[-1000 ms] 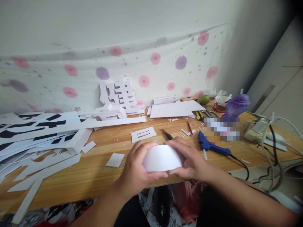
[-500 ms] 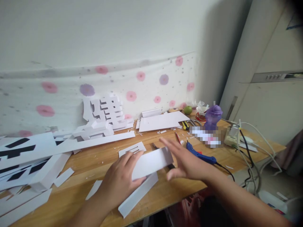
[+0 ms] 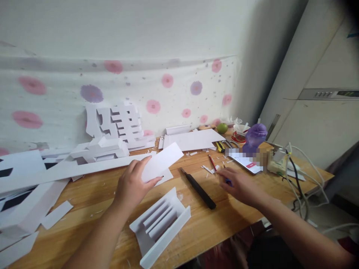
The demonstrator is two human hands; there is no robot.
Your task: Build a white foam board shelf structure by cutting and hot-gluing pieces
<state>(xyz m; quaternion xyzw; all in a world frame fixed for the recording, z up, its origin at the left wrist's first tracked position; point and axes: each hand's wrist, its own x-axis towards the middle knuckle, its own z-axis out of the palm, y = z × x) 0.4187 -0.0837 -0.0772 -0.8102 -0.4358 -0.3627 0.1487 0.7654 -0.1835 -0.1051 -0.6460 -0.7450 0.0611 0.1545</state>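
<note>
In my left hand (image 3: pixel 133 186) I hold a flat white board strip (image 3: pixel 164 160), pinched at its left end and raised over the table. My right hand (image 3: pixel 238 184) is curled over a blue glue gun (image 3: pixel 229 182), of which only a small part shows between the fingers. Between my hands a black-handled knife (image 3: pixel 199 189) lies slantwise on the wood. Nearer to me sits a white folded tray-like piece (image 3: pixel 161 228) with raised sides and ridges inside. Partly behind the strip lies a slotted white card (image 3: pixel 167 177).
White cut-out character shapes (image 3: pixel 117 127) lean at the wall. More white boards (image 3: pixel 193 140) lie at the back. A red pencil (image 3: pixel 212 163), yellow utility knife (image 3: pixel 220 147), phone (image 3: pixel 246 164), purple bottle (image 3: pixel 254 137) and power strip (image 3: pixel 276 162) with cables stand or lie right.
My left hand has lifted the strip up and away from the folded piece, which now shows fully. My right hand has left the strip's end and moved right onto the glue gun.
</note>
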